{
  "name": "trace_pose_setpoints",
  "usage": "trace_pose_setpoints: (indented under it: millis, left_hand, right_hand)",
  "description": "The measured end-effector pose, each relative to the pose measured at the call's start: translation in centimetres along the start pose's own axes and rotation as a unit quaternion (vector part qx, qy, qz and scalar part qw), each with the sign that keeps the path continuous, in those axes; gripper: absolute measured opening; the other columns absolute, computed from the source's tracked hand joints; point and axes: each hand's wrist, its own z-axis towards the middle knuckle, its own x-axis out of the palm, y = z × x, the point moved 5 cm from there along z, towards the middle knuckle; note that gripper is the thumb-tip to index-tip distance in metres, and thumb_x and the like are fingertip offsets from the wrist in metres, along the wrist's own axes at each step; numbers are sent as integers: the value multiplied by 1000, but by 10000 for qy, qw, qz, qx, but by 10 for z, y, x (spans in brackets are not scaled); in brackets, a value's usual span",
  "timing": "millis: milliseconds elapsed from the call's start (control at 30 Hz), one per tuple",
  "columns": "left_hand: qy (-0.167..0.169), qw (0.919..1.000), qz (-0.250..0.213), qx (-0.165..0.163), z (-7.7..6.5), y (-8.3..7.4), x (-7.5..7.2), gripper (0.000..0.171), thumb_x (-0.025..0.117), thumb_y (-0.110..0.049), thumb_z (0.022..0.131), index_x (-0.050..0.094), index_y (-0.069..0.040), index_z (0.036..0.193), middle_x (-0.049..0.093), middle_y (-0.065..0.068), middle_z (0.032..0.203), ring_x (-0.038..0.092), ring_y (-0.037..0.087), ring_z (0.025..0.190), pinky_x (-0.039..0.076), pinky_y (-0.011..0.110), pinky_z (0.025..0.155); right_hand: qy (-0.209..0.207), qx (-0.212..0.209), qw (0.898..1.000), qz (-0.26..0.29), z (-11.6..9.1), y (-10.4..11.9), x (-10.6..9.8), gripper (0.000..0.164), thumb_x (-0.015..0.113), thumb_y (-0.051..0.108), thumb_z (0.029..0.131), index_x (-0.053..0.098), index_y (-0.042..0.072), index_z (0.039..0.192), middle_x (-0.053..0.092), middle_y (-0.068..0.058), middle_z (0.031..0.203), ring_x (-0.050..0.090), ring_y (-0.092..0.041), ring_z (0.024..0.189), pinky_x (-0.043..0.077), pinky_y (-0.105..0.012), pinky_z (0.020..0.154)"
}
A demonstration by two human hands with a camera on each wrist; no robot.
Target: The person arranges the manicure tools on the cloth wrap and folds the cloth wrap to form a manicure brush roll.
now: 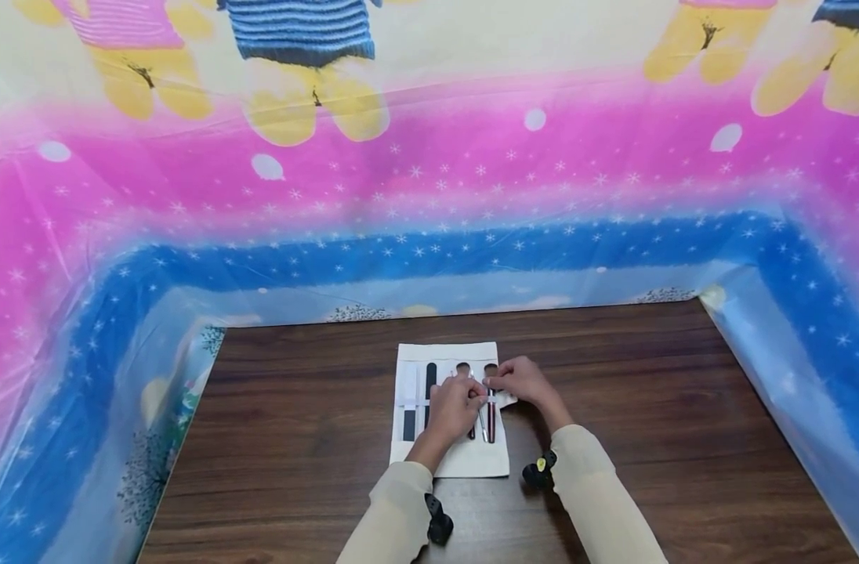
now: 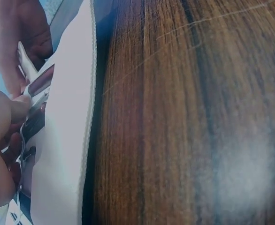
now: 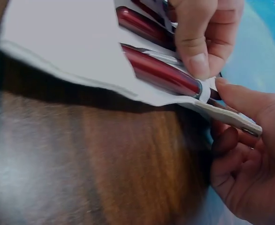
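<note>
While the left hand [image 1: 454, 409] pinches down on the red-handled tool [image 3: 162, 75] near its ferrule, fingers curled onto it, the right hand [image 1: 524, 384] nips the white card [image 1: 449, 407] at its edge, thumb and forefinger closed on the flap at roughly 3 o'clock from the left. Tool sits in a slot on the card, right of centre, a second red handle [image 3: 142, 26] just beside it at 11 o'clock in the right wrist view. Risks, as I judge them: pulling the flap while the tool is pinned could tear the thin card at the slot; a slip of the thumb lets the glossy handle skid sideways into its neighbour; lifting the card edge too far could tip the black pieces [image 1: 429, 392] at 9 o'clock out of their slots onto the wooden table [image 1: 648, 407]. Left wrist view too blurred to confirm grip depth.
</note>
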Motion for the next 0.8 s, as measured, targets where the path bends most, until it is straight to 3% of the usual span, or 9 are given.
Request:
trace_pose_setpoints:
  millis: [100,267,467,533,667,800]
  left_hand:
    - [-19,9999,58,142,-2,-1,-2,5,75,-21,91,78,-21,88,70,-5,91,63,16,87,35,32,76]
    - [-231,9989,59,394,-8,-1,-13,6,73,-21,92,79,-21,93,75,-5,93,66,15,88,36,32,77]
    - [-550,9979,-94,327,-1,13,-46,11,69,-18,94,79,-15,98,77,1,96,70,21,92,44,41,84]
    - [-607,9980,-148,11,8,26,-63,14,68,-19,96,78,-14,104,77,3,102,70,23,97,45,45,92]
    - [-582,9944,-523,-709,28,55,-99,26,65,-20,98,72,-9,120,73,12,118,67,30,108,48,49,99]
    - [-320,9855,-1170,-1184,40,79,-116,38,62,-17,100,62,-1,135,65,22,134,62,37,123,51,50,102]
  right_hand:
    - [-319,-183,9992,166,-4,-2,-2,27,71,21,93,72,-2,106,70,-11,87,56,-13,68,44,-26,62]
    - [-762,-482,9946,520,-16,-7,-7,27,64,16,98,68,-3,116,71,-19,101,60,-13,74,48,-26,65]
    - [-1397,-142,9835,1141,-52,-17,-18,28,60,12,99,65,-7,118,70,-21,97,65,-13,67,55,-25,63]
    - [-1259,81,9816,1435,-68,-24,-15,27,58,10,100,64,-10,118,71,-19,92,65,-12,63,56,-24,61]
    - [-334,441,9749,2157,-98,-38,5,33,54,11,102,60,-16,120,73,-11,87,68,-8,66,57,-22,63]
    - [277,683,9586,2752,-119,-45,28,38,54,13,102,57,-17,124,75,-5,89,71,-6,74,58,-22,68]
